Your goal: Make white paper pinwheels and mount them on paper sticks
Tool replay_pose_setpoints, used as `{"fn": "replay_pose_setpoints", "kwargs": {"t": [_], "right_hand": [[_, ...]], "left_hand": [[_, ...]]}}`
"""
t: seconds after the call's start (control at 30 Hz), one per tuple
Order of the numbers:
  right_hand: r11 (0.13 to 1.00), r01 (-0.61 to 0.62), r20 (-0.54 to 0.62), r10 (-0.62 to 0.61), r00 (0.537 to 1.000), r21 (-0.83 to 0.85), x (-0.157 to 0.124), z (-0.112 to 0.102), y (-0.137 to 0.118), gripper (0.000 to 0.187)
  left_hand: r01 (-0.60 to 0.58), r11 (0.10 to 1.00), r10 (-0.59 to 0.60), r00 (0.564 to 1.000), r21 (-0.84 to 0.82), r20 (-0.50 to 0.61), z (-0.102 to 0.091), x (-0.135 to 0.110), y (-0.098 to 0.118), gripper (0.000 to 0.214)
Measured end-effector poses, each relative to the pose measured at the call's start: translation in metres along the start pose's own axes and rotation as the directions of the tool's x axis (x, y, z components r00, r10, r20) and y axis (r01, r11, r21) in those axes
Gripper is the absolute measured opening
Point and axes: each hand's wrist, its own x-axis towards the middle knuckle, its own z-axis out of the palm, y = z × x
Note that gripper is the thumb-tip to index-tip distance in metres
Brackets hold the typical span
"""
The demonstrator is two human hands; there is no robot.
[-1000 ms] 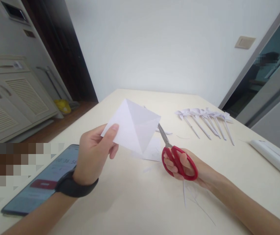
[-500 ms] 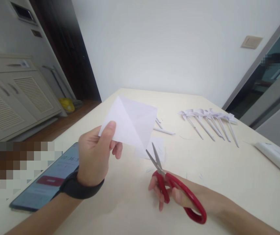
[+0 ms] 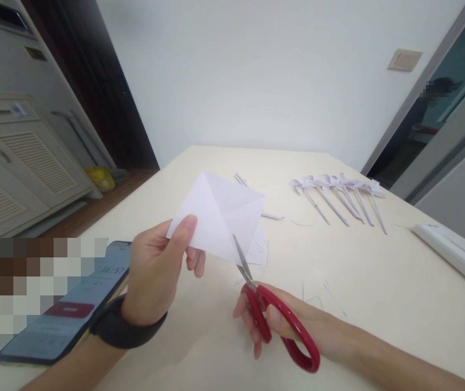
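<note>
Both full btw: left grip (image 3: 154,266) on creased paper (image 3: 211,217), right grip (image 3: 297,306) on red scissors (image 3: 291,316), blades (image 3: 242,258) at paper's corner

Place: a home, by its furnishings
Louvred cabinet (image 3: 16,133): pale, with drawer and curved handles, beyond the desk's (image 3: 366,282) left edge
Door (image 3: 94,81): dark, past the far left corner
Floor (image 3: 134,181): brown, wood-look
Wall (image 3: 232,76): white, along the far edge
Light switch (image 3: 405,60): household type, above the far right corner
</note>
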Motion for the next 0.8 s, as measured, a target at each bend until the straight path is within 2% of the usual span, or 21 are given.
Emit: {"fn": "replay_pose_setpoints", "kwargs": {"t": [0.3, 0.47, 0.8], "right_hand": [[0.997, 0.025, 0.008, -0.026, 1.0, 0.068, -0.0007, -0.0007, 0.0023, 0.046], [0.993, 0.045, 0.009, -0.047, 0.999, 0.107, 0.0002, 0.0008, 0.0027, 0.046], [0.988, 0.059, 0.015, -0.062, 0.998, 0.142, 0.0014, 0.0015, 0.0019, 0.047]], "left_hand": [[-0.011, 1.0, 0.011, 1.0, 0.018, 0.018, 0.0001, 0.0001, -0.0017, 0.043], [-0.083, 0.996, 0.083, 0.997, 0.03, -0.007, -0.0006, 0.0021, -0.0077, 0.045], [-0.082, 0.996, 0.082, 0.997, 0.036, -0.008, 0.0006, 0.0025, -0.0079, 0.044]]}}
